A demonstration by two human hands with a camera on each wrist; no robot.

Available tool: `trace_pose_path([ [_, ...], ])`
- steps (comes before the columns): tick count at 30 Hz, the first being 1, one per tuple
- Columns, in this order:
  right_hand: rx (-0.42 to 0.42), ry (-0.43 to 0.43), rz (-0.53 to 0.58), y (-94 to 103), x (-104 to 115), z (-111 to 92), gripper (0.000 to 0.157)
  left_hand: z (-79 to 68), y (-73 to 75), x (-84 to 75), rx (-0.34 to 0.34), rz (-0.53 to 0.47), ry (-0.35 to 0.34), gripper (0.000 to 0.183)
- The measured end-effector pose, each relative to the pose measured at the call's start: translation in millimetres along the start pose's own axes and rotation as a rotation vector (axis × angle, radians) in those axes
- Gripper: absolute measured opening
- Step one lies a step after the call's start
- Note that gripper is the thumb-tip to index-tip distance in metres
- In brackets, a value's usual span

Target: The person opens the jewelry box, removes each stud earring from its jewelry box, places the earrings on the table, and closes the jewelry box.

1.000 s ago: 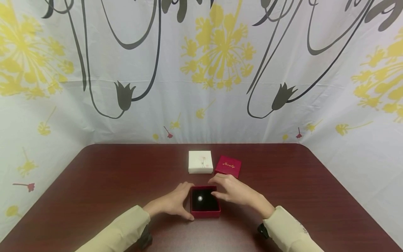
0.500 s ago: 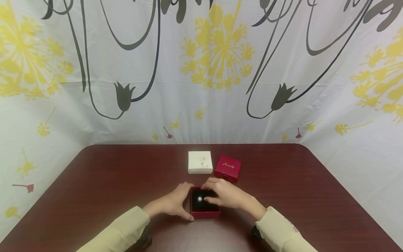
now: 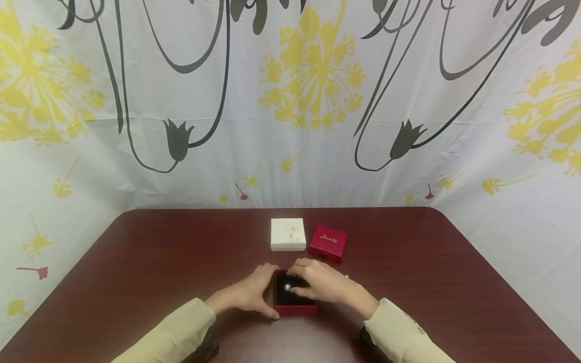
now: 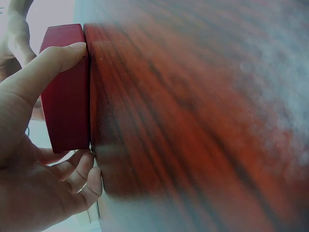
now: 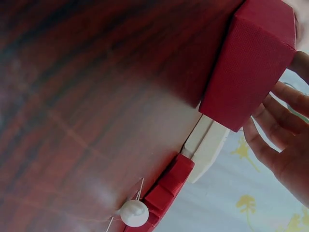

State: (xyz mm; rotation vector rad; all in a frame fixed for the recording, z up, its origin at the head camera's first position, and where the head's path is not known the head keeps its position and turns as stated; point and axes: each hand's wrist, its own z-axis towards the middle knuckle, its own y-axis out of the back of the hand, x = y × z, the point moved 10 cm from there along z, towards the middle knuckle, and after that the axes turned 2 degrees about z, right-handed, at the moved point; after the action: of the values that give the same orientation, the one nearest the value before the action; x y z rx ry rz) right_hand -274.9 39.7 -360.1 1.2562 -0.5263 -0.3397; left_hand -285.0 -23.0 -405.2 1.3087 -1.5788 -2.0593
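Observation:
An uncovered red jewelry box (image 3: 296, 308) with a black lining stands on the table. My left hand (image 3: 251, 291) grips its left side, the thumb on the near wall and the fingers behind it in the left wrist view. A white pearl (image 3: 287, 287) shows against the lining. My right hand (image 3: 324, 282) reaches over the box from the right, fingers bent near the back edge, thumb tip beside the pearl; a gap shows between thumb and fingers. A thin wire curve appears near those fingers in the right wrist view; what it belongs to is unclear.
Another pearl (image 5: 134, 213) with thin wire lies by the right wrist. Behind the hands are a white box (image 3: 288, 234) and a red box (image 3: 328, 243) lettered "Jewelry". A patterned curtain (image 3: 290, 166) hangs along the table's (image 3: 204, 242) back edge.
My right hand has moved left, from the right edge of the box to over its inside. The pearl by the right wrist has come into sight. My left hand stays in place.

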Motion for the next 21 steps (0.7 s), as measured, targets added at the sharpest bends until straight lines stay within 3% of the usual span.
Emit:
trace_pose_path([
  [6,0.024,-0.02,-0.012,-3.5,-0.6,0.2,0.031,-0.5,0.4,-0.9,0.007,-0.018,0.014,0.09],
  [21,0.032,0.023,-0.059,-9.5,2.9,5.4,0.027,-0.2,0.2,-0.9,0.009,-0.008,0.017,0.091],
])
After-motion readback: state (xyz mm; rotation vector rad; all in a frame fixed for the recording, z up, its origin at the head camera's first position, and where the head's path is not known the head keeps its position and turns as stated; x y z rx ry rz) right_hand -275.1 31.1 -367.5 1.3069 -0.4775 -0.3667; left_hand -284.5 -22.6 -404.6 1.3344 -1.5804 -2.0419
